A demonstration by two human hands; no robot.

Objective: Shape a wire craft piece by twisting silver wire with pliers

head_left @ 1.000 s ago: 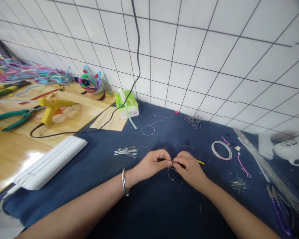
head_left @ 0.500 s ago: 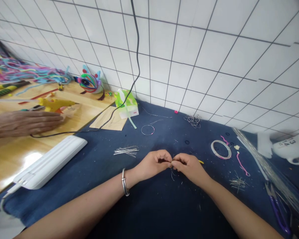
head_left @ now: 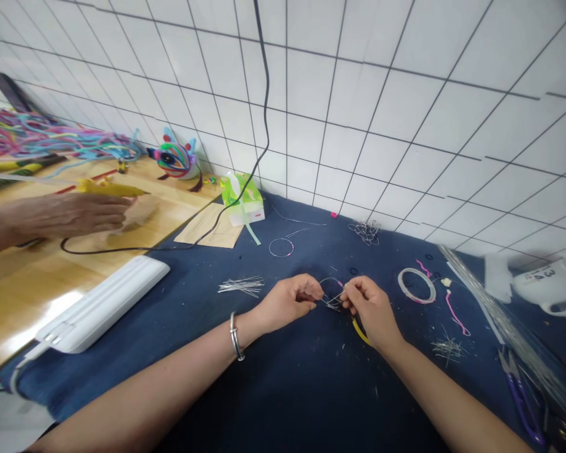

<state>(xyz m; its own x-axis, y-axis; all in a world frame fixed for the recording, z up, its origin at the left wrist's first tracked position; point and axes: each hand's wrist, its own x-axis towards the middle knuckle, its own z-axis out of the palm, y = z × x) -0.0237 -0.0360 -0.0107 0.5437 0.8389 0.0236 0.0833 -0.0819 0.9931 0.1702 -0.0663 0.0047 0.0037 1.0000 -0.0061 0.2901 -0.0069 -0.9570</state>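
**Dark blue cloth, white tiles, one fine wire between two hands**

Dark blue felt cloth [head_left: 283, 390] covers the near part of the bench and runs back to a white tiled wall [head_left: 358, 94]. Over the middle of the cloth the person's left hand [head_left: 292, 301] and right hand [head_left: 370, 308] face each other, fingertips near but not touching.

Between them, just above the cloth, is a thin silver wire loop [head_left: 331, 296]. Its long axis runs left to right, from one set of fingertips to the other. Each hand has one end of it, and neither is nearer than the other. The left thumb and forefinger are pressed together on the left end, with the other fingers curled into the palm. The right thumb and forefinger pinch the right end beside a speck of pink, which is too small to tell whether it belongs to the wire.

A curved yellow plastic strand [head_left: 358, 330] shows below the right hand. I cannot tell whether that hand holds it. A silver metal bangle [head_left: 236, 336] sits on the left wrist.

A bundle of short silver wire pieces [head_left: 241, 286] lies on the cloth left of the left hand, apart from it. Farther left, a long white plastic case [head_left: 104, 305] lies at the cloth's edge. A ring of clear tape [head_left: 417, 284] lies near the right hand. On the wooden top at far left, another person's hand [head_left: 70, 214] rests flat beside a yellow glue gun [head_left: 106, 187].
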